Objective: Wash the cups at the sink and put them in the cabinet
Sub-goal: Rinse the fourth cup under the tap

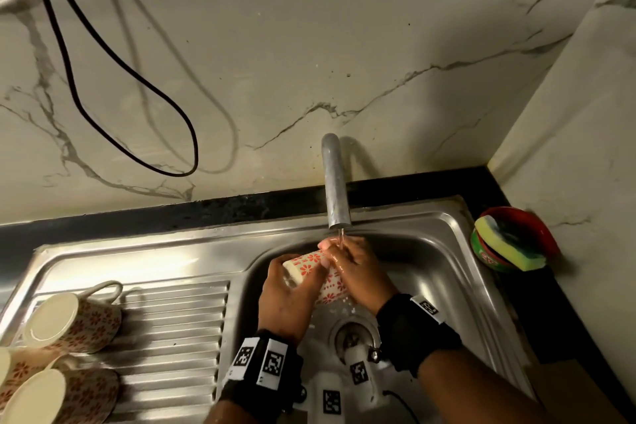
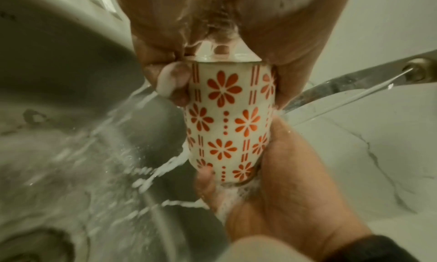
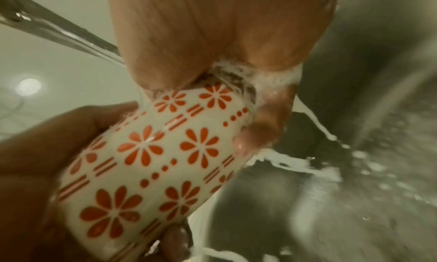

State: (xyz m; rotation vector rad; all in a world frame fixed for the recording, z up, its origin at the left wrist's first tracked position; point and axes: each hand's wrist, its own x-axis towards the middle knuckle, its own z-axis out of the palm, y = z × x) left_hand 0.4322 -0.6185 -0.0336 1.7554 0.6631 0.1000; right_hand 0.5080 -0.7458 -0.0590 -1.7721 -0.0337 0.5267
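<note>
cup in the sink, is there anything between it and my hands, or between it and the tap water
Nothing visible. The left hand and right hand both grip the flowered cup directly, with only suds and water on it. It sits right under the tap, where the stream lands unobstructed.

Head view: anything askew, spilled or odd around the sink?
Nothing damaged. The cups on the drainboard lie tipped on their sides, not upright. Both hands hold the floral cup under the running tap; soapy water runs into the basin, as expected.
</note>
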